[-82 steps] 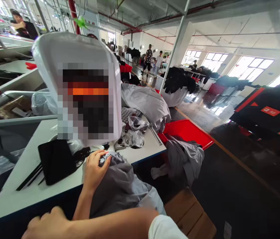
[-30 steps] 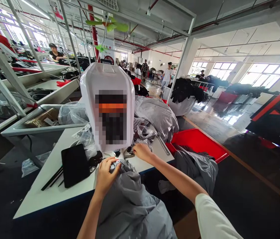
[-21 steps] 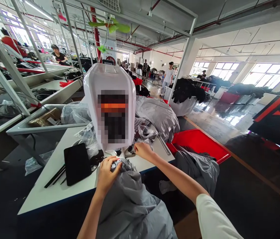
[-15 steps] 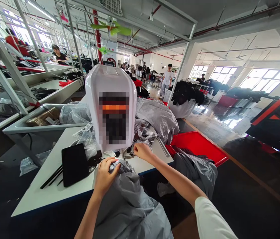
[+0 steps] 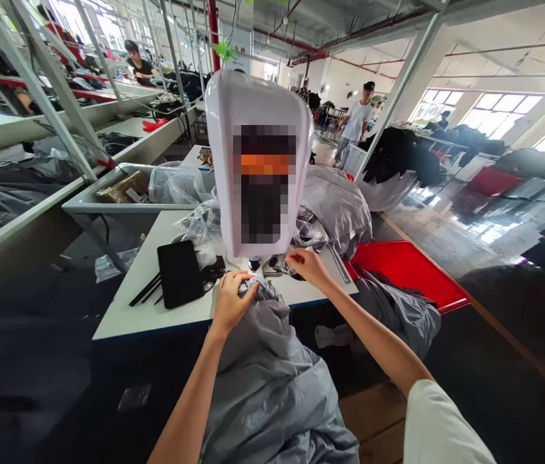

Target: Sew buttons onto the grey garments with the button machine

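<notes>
Grey fabric [image 5: 277, 361] hangs from the front edge of the white table [image 5: 127, 309] down over my lap. My left hand [image 5: 234, 298] is closed on its bunched top end, just below a white machine [image 5: 224, 161] with a blurred front panel. To the right, my right hand [image 5: 307, 265] has its fingers curled together beside small dark parts at the machine's base; whatever is between the fingertips is too small to make out. A black tablet-like panel [image 5: 179, 274] lies on the table left of my left hand.
Clear plastic bags and a grey bundle [image 5: 337, 200] lie behind the machine. A red tray [image 5: 398, 264] stands at the right, a grey bin [image 5: 131, 187] with a box at the left. A person in white [image 5: 356, 122] is farther back.
The view has tilted down and turned left, so the scene sits higher and farther right. My left hand stays on the fabric; my right hand remains near the machine's base.
</notes>
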A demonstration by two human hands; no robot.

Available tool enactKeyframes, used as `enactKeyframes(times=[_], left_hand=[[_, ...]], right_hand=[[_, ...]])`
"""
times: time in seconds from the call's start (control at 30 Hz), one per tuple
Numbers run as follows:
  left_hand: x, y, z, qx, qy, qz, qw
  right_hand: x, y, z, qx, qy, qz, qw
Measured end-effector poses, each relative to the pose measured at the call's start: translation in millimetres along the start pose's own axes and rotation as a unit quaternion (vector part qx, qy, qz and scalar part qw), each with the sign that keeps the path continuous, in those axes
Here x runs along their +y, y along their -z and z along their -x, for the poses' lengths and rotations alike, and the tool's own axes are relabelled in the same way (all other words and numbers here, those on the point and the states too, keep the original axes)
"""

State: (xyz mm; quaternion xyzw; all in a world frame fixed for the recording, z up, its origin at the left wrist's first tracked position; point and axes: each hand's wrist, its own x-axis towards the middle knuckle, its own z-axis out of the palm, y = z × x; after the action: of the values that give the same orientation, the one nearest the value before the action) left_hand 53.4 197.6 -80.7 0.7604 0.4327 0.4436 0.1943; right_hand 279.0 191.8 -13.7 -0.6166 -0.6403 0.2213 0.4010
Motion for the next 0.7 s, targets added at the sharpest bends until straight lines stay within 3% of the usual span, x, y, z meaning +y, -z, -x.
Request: enactKeyframes(times=[0.13, 0.23, 0.47, 0.7], left_hand=[[1, 0.2, 0, 0.001, 0.005, 0.005, 1.000], [1, 0.0, 0, -0.001, 0.007, 0.009, 1.000], [1, 0.8, -1, -0.002, 0.011, 0.011, 1.000], [2, 1.1, -1, -0.005, 0.018, 0.013, 1.000]], right_hand=[[-15, -2, 18, -0.080, -0.058, -0.140, 0.985], [-21, -14, 23, -0.117, -0.074, -0.173, 0.975], [-21, -53, 15, -0.131, -0.033, -0.180, 0.974], [-17, -66, 12, -0.101, -0.008, -0.164, 0.981]])
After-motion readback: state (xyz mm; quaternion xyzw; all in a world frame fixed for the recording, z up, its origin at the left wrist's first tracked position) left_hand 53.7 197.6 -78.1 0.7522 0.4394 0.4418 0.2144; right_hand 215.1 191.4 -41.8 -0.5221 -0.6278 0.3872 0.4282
